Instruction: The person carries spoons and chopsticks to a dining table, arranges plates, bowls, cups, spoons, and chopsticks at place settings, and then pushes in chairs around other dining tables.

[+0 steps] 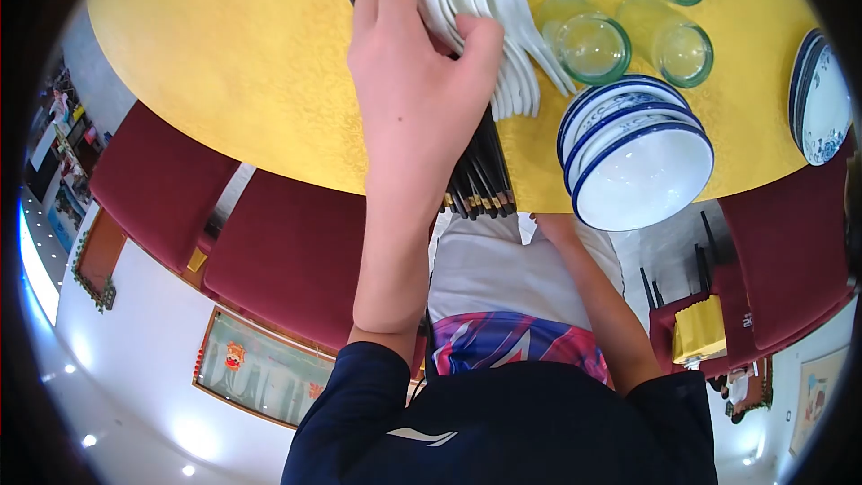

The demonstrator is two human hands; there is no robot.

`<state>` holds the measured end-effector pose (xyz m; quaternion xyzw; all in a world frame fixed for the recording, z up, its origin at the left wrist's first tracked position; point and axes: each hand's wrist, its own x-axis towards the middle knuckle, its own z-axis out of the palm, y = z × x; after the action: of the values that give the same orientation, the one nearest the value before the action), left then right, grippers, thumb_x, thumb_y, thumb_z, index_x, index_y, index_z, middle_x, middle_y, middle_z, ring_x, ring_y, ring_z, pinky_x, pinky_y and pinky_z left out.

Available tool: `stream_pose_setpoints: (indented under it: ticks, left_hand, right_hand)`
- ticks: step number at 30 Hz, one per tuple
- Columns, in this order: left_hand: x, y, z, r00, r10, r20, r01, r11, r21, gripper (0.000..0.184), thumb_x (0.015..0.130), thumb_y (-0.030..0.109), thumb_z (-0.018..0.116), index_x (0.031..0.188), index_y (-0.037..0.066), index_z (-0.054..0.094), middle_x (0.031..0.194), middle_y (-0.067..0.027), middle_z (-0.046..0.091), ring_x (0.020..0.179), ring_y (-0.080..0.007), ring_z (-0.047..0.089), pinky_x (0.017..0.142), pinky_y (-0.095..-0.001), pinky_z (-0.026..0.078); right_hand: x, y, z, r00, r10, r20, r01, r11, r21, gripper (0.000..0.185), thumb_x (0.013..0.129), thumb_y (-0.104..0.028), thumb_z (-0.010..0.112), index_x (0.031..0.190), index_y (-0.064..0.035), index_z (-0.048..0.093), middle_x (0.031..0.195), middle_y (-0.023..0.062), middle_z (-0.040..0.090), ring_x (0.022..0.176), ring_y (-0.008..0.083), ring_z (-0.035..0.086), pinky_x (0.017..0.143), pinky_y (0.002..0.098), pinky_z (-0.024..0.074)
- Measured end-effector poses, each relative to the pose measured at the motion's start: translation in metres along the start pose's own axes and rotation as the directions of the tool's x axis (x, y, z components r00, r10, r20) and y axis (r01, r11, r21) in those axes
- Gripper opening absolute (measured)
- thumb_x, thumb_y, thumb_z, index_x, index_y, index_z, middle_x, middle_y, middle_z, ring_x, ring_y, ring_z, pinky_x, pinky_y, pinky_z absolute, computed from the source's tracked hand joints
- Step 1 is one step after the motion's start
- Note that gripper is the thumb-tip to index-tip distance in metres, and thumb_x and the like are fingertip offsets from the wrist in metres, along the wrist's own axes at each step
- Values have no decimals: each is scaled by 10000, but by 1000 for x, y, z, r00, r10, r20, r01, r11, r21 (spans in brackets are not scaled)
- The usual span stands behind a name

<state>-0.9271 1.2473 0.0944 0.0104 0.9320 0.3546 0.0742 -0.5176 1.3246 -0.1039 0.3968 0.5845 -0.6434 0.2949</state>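
1. Already bunched, white spoons (pixel 518 81), top centre, sit within the left hand's (pixel 417 81) curled fingers.
2. Bowls (pixel 642 181), right of centre, are nested; glasses (pixel 593 49), upper right, unstacked.
3. Right hand (pixel 551 226), mid-frame: partly hidden, grip unclear.

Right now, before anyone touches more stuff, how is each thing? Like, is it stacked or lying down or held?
White spoons: nested together, held.
Left hand: closed around the spoons.
Right hand: mostly hidden, can't tell.
Black chopsticks: lying side by side.
Bowls: stacked, top one empty.
Glasses: grouped together.
Plates: stacked.
Yellow tablecloth: spread out.
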Motion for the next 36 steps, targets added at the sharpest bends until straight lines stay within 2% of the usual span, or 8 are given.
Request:
stream_pose_setpoints:
  ticks: [3, 6, 13, 16, 24, 29, 34, 36]
  left_hand:
    - [4, -14, -1, 998, 53, 24, -55, 993, 101, 297, 825, 172, 666, 1085, 32, 645, 840, -48, 635, 655, -114, 545, 606, -268, 477]
    - [7, -15, -2, 998, 28, 53, -34, 993, 112, 296, 837, 177, 673, 1088, 24, 639, 785, -38, 629, 626, -118, 544, 609, -262, 476]
    - [6, -16, -13, 998, 16, 62, -22, 995, 96, 258, 874, 141, 649, 1089, 0, 622, 775, -46, 625, 620, -75, 545, 558, -238, 453]
    - [-2, -24, -35, 992, -112, 66, 123, 973, -198, 218, 915, 74, 590, 1112, -15, 557, 812, -53, 623, 607, -59, 523, 499, -202, 408]
    - [-46, -53, -70, 968, -89, 235, 250, 404, -880, 409, 836, 228, 617, 1174, 27, 503, 665, -135, 564, 507, -154, 509, 408, -245, 396]
    - [-98, -38, -52, 900, -17, 435, 432, -92, -897, 319, 830, 280, 708, 995, 99, 504, 600, -101, 496, 461, -164, 441, 364, -269, 349]
    - [-160, -21, -52, 839, -57, 541, 541, -29, -841, 262, 868, 159, 626, 1067, 83, 473, 779, -85, 581, 635, -128, 553, 546, -251, 458]
    - [-182, -14, -60, 841, -204, 502, 537, 197, -820, 242, 895, 104, 603, 1106, 70, 490, 867, -31, 582, 737, -73, 556, 632, -223, 468]
  right_hand:
    - [1, 12, -1, 985, -163, 49, 167, 877, -451, 326, 988, -253, 505, 1213, -17, 518, 874, 83, 648, 678, 150, 634, 577, 304, 510]
    - [3, 5, 2, 972, -228, 49, 226, 866, -447, 309, 988, -263, 498, 1160, -15, 562, 865, 84, 660, 681, 157, 640, 582, 309, 514]
    - [-3, -32, -6, 988, 140, 58, -122, 961, -248, 236, 975, -198, 513, 1002, -4, 645, 794, 82, 682, 677, 151, 643, 587, 311, 510]
    - [-5, -46, -3, 973, 230, 23, -227, 969, -102, 211, 975, -174, 532, 947, 0, 648, 763, 77, 672, 666, 143, 633, 582, 303, 501]
    - [-34, -82, -16, 980, 89, 180, -58, 984, -171, 180, 977, -162, 526, 1009, -17, 629, 768, 74, 657, 675, 132, 624, 610, 285, 506]
    - [-87, -158, -11, 949, -31, 315, 71, 991, -117, 189, 987, -170, 517, 1050, -30, 627, 813, 68, 666, 719, 137, 638, 636, 266, 496]
    - [-142, -263, -13, 836, 68, 545, -321, 865, 385, 343, 1037, -300, 435, 1197, -19, 548, 961, 58, 648, 817, 127, 646, 666, 273, 527]
    - [-168, -299, -12, 822, 22, 568, -283, 882, 375, 388, 1042, -323, 406, 1270, -20, 491, 972, 80, 641, 811, 130, 647, 640, 270, 540]
